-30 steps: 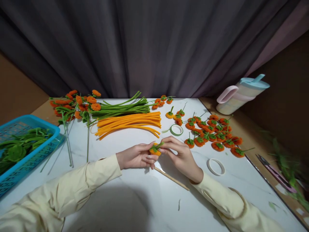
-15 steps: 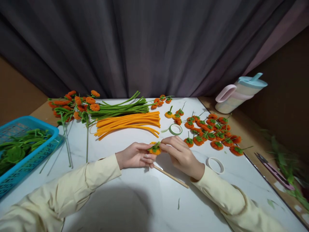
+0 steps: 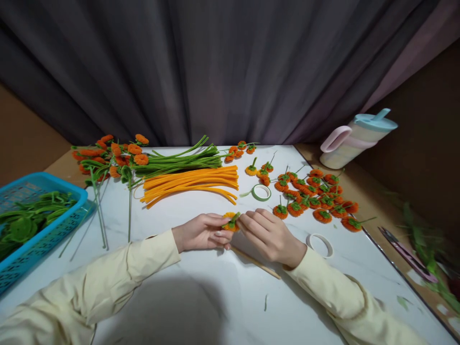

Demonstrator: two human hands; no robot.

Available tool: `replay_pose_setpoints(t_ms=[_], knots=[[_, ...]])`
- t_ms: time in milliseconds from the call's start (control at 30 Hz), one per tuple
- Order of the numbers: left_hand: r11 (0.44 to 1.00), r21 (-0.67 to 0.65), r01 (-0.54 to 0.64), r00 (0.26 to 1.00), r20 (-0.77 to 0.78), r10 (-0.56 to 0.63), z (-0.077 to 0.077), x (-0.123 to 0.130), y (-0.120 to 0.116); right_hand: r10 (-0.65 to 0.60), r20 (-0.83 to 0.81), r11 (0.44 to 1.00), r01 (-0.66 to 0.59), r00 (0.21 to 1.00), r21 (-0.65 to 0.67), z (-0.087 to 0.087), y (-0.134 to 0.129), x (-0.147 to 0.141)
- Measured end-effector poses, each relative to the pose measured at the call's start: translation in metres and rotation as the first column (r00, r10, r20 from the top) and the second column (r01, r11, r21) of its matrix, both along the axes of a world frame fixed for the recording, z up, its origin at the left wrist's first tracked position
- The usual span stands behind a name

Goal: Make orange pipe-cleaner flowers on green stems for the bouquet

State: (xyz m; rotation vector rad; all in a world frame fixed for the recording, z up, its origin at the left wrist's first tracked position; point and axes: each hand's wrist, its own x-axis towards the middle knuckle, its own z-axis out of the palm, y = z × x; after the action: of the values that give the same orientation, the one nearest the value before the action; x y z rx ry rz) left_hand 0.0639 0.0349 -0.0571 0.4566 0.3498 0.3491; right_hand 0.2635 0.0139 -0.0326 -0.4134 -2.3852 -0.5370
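Between the fingers of my left hand is a small yellow-orange fuzzy flower with a green centre and a short green stem. My right hand pinches the tip of that stem from the right, its fingers closed together. Just under both hands a thin wooden stick lies slantwise on the white table. Beyond the hands are a bundle of orange fuzzy stems and a green-edged tape roll.
Green stems and orange flowers lie at the back left. A blue basket holds leaves. Several orange flowers, a white ring, pink-handled pliers and a tumbler are on the right.
My right hand has turned slightly and its fingers have come closer together at the stem. The flower has tilted a little, with its stem now leaning right.
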Motion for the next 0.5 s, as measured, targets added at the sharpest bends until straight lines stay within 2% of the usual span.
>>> replay_pose_setpoints(t_ms=[100,200,300,367,433,500], knots=[[0.992,0.124,-0.028,0.996,-0.081,0.038,0.003,0.001,0.000,-0.013,0.006,1.000,0.013,1.000,0.015,0.002,0.000,0.001],[0.954,0.301,-0.019,0.967,-0.236,0.094,0.011,0.001,0.002,-0.028,0.046,0.998,0.025,0.999,0.063,0.002,0.001,0.003],[0.858,0.512,0.037,0.904,-0.382,0.189,0.022,-0.002,0.006,-0.040,0.078,0.994,0.031,0.996,0.107,0.001,0.001,0.004],[0.777,0.615,0.133,0.868,-0.451,0.208,0.029,-0.004,0.008,-0.036,0.087,0.992,0.024,0.996,0.127,0.000,0.000,0.004],[0.723,0.653,0.225,0.838,-0.508,0.198,0.035,-0.005,0.008,-0.024,0.088,0.990,0.011,0.996,0.138,-0.002,0.000,0.003],[0.693,0.670,0.267,0.811,-0.545,0.214,0.040,-0.006,0.007,-0.016,0.088,0.990,0.003,0.996,0.143,-0.003,-0.001,0.003]])
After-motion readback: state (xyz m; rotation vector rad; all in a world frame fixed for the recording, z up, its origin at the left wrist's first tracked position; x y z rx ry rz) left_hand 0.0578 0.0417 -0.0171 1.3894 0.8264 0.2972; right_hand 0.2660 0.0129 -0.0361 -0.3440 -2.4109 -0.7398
